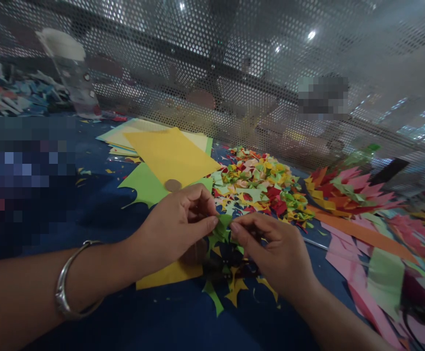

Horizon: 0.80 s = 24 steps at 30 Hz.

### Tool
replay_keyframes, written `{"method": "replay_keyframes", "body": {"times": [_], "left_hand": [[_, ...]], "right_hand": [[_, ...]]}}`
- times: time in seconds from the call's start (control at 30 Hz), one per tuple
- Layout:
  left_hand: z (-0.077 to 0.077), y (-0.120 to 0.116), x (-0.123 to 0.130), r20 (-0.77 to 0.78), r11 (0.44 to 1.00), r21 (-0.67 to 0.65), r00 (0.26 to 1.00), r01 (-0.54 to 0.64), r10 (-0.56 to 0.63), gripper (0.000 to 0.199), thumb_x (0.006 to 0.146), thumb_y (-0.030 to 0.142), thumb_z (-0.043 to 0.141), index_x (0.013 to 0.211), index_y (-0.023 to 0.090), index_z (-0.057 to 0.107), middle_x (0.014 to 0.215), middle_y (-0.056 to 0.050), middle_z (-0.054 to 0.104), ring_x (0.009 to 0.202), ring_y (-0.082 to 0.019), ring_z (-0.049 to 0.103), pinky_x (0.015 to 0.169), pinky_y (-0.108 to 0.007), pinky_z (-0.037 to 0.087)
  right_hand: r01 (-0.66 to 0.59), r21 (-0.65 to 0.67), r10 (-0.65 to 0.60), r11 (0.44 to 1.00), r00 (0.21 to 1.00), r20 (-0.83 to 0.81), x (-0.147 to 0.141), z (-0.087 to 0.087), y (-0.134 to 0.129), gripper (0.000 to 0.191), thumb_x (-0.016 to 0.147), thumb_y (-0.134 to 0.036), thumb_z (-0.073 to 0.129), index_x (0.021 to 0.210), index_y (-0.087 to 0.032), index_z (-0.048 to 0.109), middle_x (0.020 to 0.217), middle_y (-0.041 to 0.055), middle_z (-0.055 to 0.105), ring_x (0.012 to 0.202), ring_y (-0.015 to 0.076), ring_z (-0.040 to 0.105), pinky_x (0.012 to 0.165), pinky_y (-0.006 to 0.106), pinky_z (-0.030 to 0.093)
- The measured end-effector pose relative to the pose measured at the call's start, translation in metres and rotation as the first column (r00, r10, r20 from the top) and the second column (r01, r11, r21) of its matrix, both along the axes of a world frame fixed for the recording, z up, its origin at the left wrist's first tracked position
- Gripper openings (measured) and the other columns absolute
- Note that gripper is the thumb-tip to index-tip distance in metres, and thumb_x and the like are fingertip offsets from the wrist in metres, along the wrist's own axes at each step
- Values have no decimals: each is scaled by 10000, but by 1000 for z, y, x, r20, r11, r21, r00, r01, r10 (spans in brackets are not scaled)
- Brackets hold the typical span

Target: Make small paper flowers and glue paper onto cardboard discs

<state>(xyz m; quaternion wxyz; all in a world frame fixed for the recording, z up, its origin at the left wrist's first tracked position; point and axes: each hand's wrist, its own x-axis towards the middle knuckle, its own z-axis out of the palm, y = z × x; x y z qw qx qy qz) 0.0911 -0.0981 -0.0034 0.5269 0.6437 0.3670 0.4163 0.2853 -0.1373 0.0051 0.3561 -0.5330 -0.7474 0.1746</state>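
A small green piece of cut paper (224,225) is pinched between thumb and fingers of my left hand (183,219). Opposite it, my right hand (274,243) is closed in a pinch on the same piece's right edge. Below the hands lie green and yellow paper scraps (238,290) and a dark object that I cannot make out. Part of a yellow sheet (164,277) shows under my left wrist. Beyond my left hand, a round brown disc (172,185) rests at the lower edge of another yellow sheet (173,153), over a green sheet with scalloped cut-outs (148,187).
A heap of multicoloured paper bits (259,178) lies past my hands. Pointed pink and orange paper pieces (358,190) and pink strips (354,287) cover the right side. A perforated metal panel (197,58) closes off the back. A clear cup (76,80) stands at the back left.
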Motion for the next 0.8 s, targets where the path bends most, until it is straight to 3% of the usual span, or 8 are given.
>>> {"method": "replay_keyframes", "body": {"times": [0.33, 0.53, 0.8], "left_hand": [[-1, -3, -1, -57, 999, 54, 998, 2, 1, 64, 802, 183, 656, 808, 175, 593, 734, 24, 623, 705, -113, 617, 670, -231, 487], [0, -4, -1, -66, 997, 66, 997, -25, 30, 75, 789, 193, 675, 801, 173, 604, 713, 27, 631, 657, -104, 610, 618, -216, 475], [2, -1, 0, -72, 997, 65, 996, -41, 46, 89, 768, 194, 682, 779, 176, 595, 696, 35, 617, 642, -101, 598, 610, -205, 472]], "right_hand": [[-8, 12, 8, 1000, 1000, -12, -1, -1, 0, 147, 888, -261, 611, 770, -199, 672, 621, -20, 620, 519, 106, 535, 498, 216, 406], [-6, 61, 7, 998, 1000, -10, -2, -2, 0, 118, 868, -218, 625, 758, -202, 666, 626, -32, 597, 530, 97, 507, 517, 210, 398], [-17, 8, 17, 1000, 1000, -15, -1, -1, -1, 79, 859, -215, 631, 785, -197, 654, 624, -40, 574, 522, 94, 502, 514, 210, 399]]}}
